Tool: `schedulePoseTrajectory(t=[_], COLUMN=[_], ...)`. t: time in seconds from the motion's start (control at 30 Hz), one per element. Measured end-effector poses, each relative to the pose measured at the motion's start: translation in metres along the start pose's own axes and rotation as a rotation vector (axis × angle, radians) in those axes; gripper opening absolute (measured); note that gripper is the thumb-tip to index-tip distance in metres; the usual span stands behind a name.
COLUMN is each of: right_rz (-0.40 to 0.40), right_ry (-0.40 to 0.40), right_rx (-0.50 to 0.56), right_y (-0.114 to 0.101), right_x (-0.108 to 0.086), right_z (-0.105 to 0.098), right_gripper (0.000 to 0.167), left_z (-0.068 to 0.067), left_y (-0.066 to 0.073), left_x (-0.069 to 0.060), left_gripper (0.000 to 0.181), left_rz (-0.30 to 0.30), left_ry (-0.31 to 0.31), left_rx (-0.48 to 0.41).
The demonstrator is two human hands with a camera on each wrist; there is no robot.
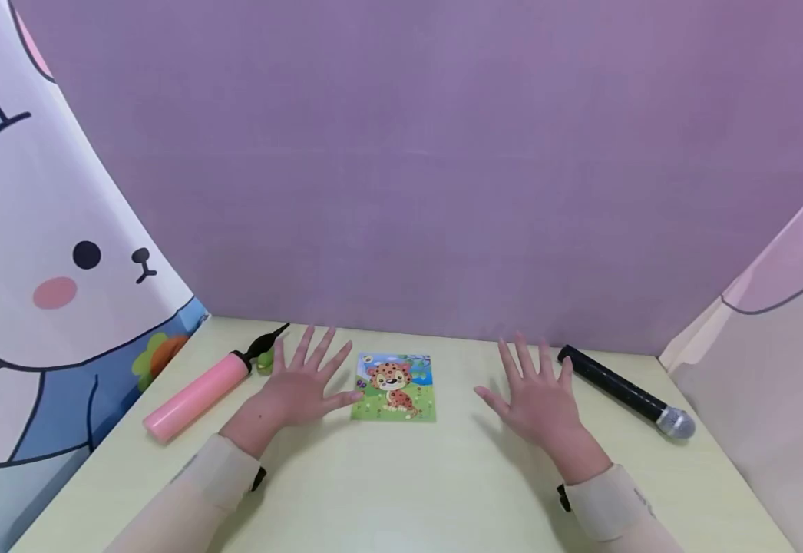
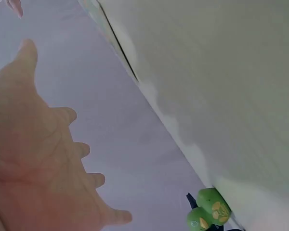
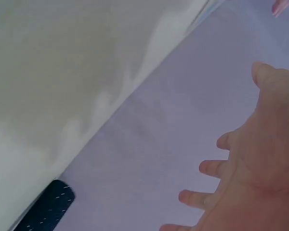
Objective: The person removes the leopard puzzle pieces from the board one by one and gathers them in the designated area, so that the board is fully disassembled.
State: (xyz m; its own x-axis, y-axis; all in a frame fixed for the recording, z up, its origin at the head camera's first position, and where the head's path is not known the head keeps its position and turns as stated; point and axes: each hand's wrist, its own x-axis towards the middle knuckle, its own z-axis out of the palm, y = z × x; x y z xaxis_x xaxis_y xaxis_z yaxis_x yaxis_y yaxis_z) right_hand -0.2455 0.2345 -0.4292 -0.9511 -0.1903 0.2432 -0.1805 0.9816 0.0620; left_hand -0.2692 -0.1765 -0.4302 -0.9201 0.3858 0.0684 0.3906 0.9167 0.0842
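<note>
Both hands hover above the table with fingers spread and nothing held. My left hand (image 1: 301,392) is between a pink balloon pump (image 1: 197,395) with a black nozzle and a square picture board (image 1: 396,388) showing a spotted leopard cub; its thumb overlaps the board's left edge in the head view. Partly hidden behind that hand is a small green toy (image 1: 265,361), which the left wrist view shows as a rounded green figure (image 2: 213,208) with yellow patches. My right hand (image 1: 540,403) is left of a black microphone (image 1: 622,392) with a silver head, its little finger near the handle end.
The pale table (image 1: 401,491) ends at a purple backdrop (image 1: 429,169). A cloth printed with a white cartoon animal (image 1: 42,230) hangs on the left, and another pale cloth (image 1: 774,369) hangs along the right side.
</note>
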Motion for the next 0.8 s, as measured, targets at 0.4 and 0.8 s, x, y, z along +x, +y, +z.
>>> schedulePoseTrajectory(t=[0.4,0.8], right_rz=[-0.221,-0.244], right_ry=[0.093,-0.258], right_rx=[0.170,0.732], right_y=[-0.037,-0.091], right_x=[0.034,0.093], right_z=[-0.019,0.000], right_gripper=[0.084,0.071], left_z=[-0.009,-0.003], left_y=[0.019,0.036], left_x=[0.007,0.012], left_gripper=[0.096,0.062], left_rz=[0.155,0.293], left_ry=[-0.073,-0.250], left_rx=[-0.155,-0.150])
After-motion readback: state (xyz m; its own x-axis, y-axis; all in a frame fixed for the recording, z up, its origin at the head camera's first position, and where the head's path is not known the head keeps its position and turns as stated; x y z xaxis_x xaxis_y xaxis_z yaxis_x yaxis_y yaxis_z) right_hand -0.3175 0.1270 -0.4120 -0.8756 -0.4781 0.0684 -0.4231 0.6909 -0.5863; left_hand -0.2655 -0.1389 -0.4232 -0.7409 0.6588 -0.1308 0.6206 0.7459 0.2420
